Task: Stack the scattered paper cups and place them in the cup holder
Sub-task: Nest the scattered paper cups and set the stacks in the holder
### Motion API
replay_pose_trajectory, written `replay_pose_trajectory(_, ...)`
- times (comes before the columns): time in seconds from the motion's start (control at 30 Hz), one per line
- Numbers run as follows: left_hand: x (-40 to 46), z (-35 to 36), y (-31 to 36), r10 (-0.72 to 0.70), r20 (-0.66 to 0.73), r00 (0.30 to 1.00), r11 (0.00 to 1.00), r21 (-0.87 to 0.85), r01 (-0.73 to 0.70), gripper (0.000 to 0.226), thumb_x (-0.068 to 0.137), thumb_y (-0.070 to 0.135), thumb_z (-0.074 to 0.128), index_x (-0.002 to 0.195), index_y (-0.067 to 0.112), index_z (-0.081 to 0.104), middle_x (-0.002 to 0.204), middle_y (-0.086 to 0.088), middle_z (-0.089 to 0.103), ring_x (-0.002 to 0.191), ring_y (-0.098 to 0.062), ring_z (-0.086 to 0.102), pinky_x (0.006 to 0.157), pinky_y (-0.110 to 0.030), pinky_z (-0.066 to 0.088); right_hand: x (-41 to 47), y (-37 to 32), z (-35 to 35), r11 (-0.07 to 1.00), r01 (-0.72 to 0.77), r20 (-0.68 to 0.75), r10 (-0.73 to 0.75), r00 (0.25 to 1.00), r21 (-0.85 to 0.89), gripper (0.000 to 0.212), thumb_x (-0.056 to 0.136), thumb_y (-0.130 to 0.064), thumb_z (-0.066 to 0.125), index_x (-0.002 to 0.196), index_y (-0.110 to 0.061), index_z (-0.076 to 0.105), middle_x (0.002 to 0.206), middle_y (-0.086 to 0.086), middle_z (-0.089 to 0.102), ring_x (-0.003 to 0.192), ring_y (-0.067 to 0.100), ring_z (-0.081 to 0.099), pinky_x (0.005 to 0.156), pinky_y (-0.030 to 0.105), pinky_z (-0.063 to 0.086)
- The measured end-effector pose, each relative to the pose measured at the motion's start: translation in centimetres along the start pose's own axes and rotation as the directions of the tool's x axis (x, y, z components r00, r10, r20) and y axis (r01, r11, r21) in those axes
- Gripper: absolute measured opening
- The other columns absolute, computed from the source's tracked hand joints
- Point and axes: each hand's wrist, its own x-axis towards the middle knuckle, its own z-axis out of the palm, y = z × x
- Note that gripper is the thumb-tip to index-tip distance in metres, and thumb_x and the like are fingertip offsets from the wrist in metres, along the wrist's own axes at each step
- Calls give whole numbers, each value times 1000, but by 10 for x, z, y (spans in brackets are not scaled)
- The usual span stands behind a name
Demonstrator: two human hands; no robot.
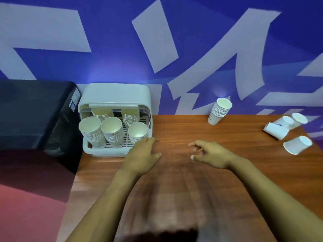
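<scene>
Two bare forearms reach over a wooden table (227,133), both hands empty: the left hand (142,154) lies flat with fingers spread just beside the white cup holder (113,95), while the right hand (209,154) hovers with fingers loosely curled. Five stacks of paper cups (111,131) fill the holder's tray. Another stack (219,110) stands upright near the blue-and-white wall, and four loose cups (286,131) lie tipped over at the table's right edge.

Both hands empty over table (192,130); cup holder (113,95) stocked.
</scene>
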Motion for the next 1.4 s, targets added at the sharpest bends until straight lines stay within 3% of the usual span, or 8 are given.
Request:
replay_pose_trajectory(0.1, 0, 22, 33, 25, 2, 1000, 999, 32, -25, 49, 86, 31, 62, 133, 22, 48, 134, -1, 49, 122, -19, 48, 102, -30, 38, -17, 22, -10, 1000, 23, -9, -23, 1000, 18, 43, 86, -34, 65, 127, -30, 53, 111, -9, 57, 88, 4, 55, 89, 22, 41)
replay_pose_trajectory(0.33, 12, 105, 127, -14, 15, 1000, 993, 116, 12, 47, 85, 33, 63, 129, 23, 51, 131, -3, 52, 121, -24, 49, 100, -39, 42, -66, 119, -43, 995, 86, -18, -86, 996, 46, 42, 86, -29, 66, 126, -25, 55, 111, -2, 57, 92, 17, 58, 79, 18, 42)
replay_pose_trajectory(0.47, 28, 154, 189, -30, 51, 998, 983, 181, 20, 47, 86, 34, 61, 130, 23, 49, 133, -3, 51, 123, -26, 48, 100, -40, 43, -98, 187, -63, 990, 83, -38, -79, 996, 112, 38, 86, -28, 67, 123, -25, 57, 109, -2, 58, 82, 11, 54, 79, 28, 52)
replay_pose_trajectory(0.63, 38, 198, 236, -58, 93, 994, 981, 192, 39, 46, 86, 33, 60, 130, 23, 50, 129, -5, 51, 120, -28, 49, 96, -37, 43, -114, 252, -78, 991, 62, -11, -61, 998, 120, 39, 86, -24, 67, 123, -21, 57, 108, 2, 58, 76, 8, 53, 78, 19, 42)
replay_pose_trajectory(0.87, 88, 225, 268, 1, 164, 986, 991, 134, -24, 47, 86, 30, 61, 130, 20, 51, 133, -6, 51, 125, -26, 46, 101, -34, 40, -118, 296, -97, 987, -57, -11, 59, 998, 150, 40, 87, -30, 66, 125, -24, 55, 112, -3, 58, 95, 15, 59, 85, 24, 44)
replay_pose_trajectory(1.0, 120, 245, 294, 53, 182, 982, 994, 85, -70, 46, 86, 27, 62, 131, 17, 52, 134, -6, 52, 123, -23, 48, 97, -25, 36, -112, 329, -117, 986, -115, -49, 122, 991, 122, 41, 86, -32, 66, 124, -23, 55, 115, -1, 60, 99, 15, 59, 85, 24, 44)
replay_pose_trajectory(1.23, 160, 284, 331, 5, 224, 975, 990, 136, -36, 56, 84, 28, 64, 135, 20, 45, 134, -8, 50, 123, -29, 47, 103, -35, 39, -94, 397, -153, 995, -88, -134, 94, 986, 53, 49, 85, -31, 68, 130, -22, 52, 132, 1, 53, 117, 15, 51, 99, 29, 42)
replay_pose_trajectory(1.4, 191, 319, 367, -71, 223, 972, 977, 213, 23, 66, 84, 30, 63, 143, 27, 34, 140, -4, 40, 127, -29, 39, 106, -38, 37, -76, 450, -187, 991, -83, -163, 66, 984, -103, 60, 81, -34, 70, 135, -27, 45, 140, 1, 43, 126, 20, 42, 102, 35, 42)
